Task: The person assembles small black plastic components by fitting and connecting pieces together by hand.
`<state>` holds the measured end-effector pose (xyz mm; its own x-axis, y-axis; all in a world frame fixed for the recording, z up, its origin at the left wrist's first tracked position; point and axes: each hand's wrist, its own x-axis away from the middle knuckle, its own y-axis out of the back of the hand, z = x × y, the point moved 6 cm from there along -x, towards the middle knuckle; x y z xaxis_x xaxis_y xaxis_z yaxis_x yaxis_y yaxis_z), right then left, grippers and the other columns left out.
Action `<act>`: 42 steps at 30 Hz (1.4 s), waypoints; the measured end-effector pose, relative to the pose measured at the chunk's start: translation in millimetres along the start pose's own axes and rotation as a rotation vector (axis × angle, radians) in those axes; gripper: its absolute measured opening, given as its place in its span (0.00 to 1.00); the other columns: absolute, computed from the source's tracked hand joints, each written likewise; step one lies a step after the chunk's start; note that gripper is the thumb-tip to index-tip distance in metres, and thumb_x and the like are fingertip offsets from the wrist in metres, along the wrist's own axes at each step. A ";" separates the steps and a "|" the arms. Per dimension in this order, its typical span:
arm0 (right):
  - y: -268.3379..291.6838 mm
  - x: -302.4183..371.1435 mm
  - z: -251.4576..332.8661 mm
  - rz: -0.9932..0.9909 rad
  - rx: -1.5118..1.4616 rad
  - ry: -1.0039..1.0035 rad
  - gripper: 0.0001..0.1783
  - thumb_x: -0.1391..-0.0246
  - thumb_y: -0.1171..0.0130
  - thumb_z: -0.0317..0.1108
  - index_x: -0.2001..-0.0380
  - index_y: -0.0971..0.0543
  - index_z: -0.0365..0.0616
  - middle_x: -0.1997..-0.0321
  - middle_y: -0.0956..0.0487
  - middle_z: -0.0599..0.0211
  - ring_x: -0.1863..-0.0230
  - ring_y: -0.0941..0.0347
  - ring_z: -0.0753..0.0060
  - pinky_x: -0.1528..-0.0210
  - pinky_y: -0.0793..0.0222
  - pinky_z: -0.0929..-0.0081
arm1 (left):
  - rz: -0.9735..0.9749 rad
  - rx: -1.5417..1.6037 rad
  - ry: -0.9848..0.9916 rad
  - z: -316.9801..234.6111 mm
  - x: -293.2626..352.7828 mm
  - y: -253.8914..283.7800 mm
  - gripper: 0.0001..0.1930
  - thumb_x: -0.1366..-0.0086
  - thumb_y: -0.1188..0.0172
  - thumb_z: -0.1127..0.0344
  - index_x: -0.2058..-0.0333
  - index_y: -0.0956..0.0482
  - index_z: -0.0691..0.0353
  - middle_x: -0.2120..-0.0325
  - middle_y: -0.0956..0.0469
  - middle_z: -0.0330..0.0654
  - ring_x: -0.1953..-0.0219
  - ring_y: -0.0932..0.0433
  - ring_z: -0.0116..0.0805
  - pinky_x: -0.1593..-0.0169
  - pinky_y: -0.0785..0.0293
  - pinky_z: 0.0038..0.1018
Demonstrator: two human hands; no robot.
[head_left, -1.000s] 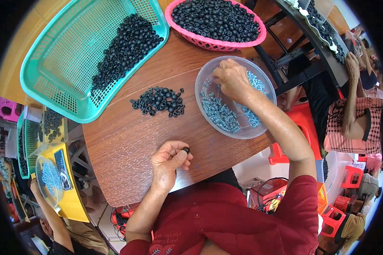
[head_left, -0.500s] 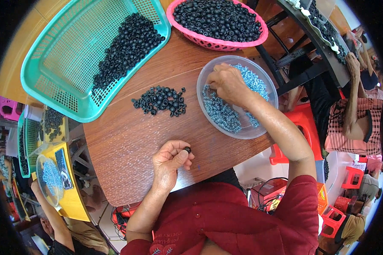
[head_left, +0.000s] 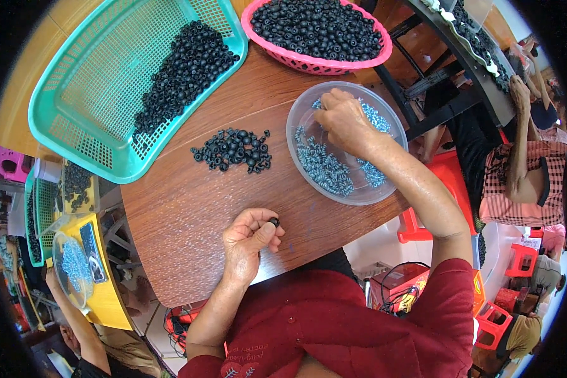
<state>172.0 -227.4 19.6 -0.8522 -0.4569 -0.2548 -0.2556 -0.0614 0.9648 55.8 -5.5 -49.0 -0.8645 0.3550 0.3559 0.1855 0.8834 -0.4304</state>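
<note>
My left hand (head_left: 246,242) is above the near part of the wooden table (head_left: 176,220), thumb and fingers pinching a small round black piece (head_left: 274,222). My right hand (head_left: 346,123) reaches into a clear round plastic tub (head_left: 294,135) of small shiny blue pieces (head_left: 324,167). Its fingers are bent and drawn together at the tub's far side; their tips, and anything between them, are hidden. A loose pile of black round pieces (head_left: 233,150), some showing holes, lies on the table left of the tub.
A green mesh basket (head_left: 75,94) holding black pieces stands at the far left; a pink basket (head_left: 384,47) full of them stands behind the tub. Another person's arm (head_left: 75,309) is at a yellow table (head_left: 110,302) on the left. People and red stools (head_left: 521,259) are at right.
My right hand has shifted slightly within the tub, and the blue pieces lie differently, with more of the tub's bottom showing. My left hand keeps its pinch on the black piece.
</note>
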 end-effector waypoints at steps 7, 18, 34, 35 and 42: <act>-3.2 0.3 -5.3 -0.023 -0.150 -0.061 0.03 0.64 0.42 0.26 0.81 0.22 0.39 0.72 0.27 0.55 0.63 0.30 0.52 0.62 0.33 0.57 | 0.003 -0.007 -0.017 -1.6 -0.1 -1.3 0.07 0.39 0.45 0.76 0.62 0.26 0.69 0.74 0.22 0.46 0.78 0.25 0.28 0.75 0.28 0.21; -5.7 12.0 2.7 0.004 -0.166 -0.010 0.06 0.69 0.43 0.21 0.80 0.24 0.38 0.72 0.26 0.55 0.63 0.30 0.51 0.62 0.33 0.59 | 0.002 0.005 0.002 -0.5 -0.6 0.1 0.07 0.39 0.45 0.76 0.62 0.26 0.70 0.74 0.22 0.47 0.77 0.25 0.29 0.75 0.27 0.22; -23.8 5.4 21.6 0.001 -0.308 -0.101 0.15 0.65 0.48 0.20 0.69 0.21 0.40 0.71 0.26 0.55 0.64 0.29 0.50 0.63 0.33 0.58 | 0.046 0.001 -0.012 -1.5 -0.4 -2.7 0.08 0.38 0.44 0.73 0.60 0.27 0.68 0.72 0.22 0.44 0.75 0.26 0.25 0.72 0.29 0.19; -21.3 8.4 26.3 -0.009 -0.342 -0.085 0.16 0.66 0.48 0.19 0.69 0.22 0.40 0.70 0.26 0.55 0.63 0.30 0.50 0.63 0.33 0.58 | 0.035 -0.007 -0.006 -1.5 0.4 -1.4 0.08 0.37 0.44 0.73 0.60 0.27 0.68 0.72 0.22 0.44 0.75 0.26 0.25 0.72 0.28 0.19; -6.1 23.6 45.1 -0.047 -0.332 -0.035 0.17 0.69 0.48 0.18 0.69 0.22 0.38 0.69 0.28 0.57 0.63 0.31 0.52 0.64 0.33 0.59 | 0.024 -0.004 -0.014 -0.2 0.3 -0.2 0.09 0.37 0.44 0.72 0.60 0.27 0.68 0.72 0.22 0.44 0.75 0.26 0.26 0.73 0.29 0.19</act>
<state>132.9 -197.8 4.8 -0.8596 -0.4168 -0.2957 -0.1366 -0.3701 0.9189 55.6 -5.4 -48.6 -0.8663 0.3718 0.3337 0.2081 0.8758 -0.4356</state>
